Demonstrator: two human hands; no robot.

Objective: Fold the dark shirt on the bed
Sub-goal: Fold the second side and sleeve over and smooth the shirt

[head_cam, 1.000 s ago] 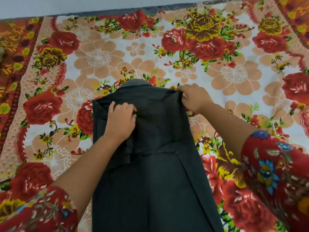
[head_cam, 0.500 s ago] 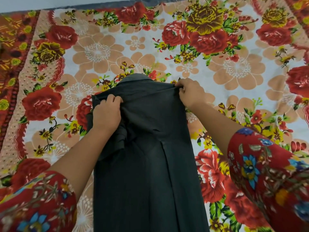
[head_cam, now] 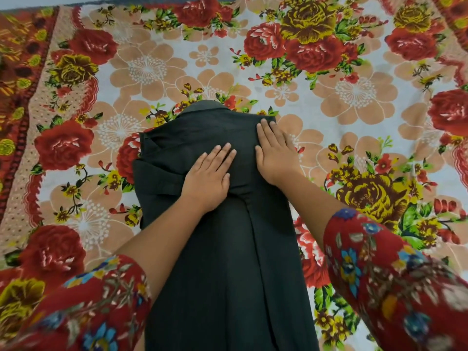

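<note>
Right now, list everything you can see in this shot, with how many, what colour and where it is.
dark shirt: one, near-black, lying lengthwise down the middle of the bed, sides folded in, collar end farthest from the camera
collar: one, dark grey, at the shirt's far end
bed sheet: one, white with red, yellow and peach flowers, red border on the left, spread under the shirt
pale strip: one, light grey, beyond the sheet's far edge
left sleeve: one, red floral, bottom left
right sleeve: one, red floral, bottom right
left hand: one, pressed flat on the shirt's upper middle
right hand: one, pressed flat near the shirt's right edge
</note>
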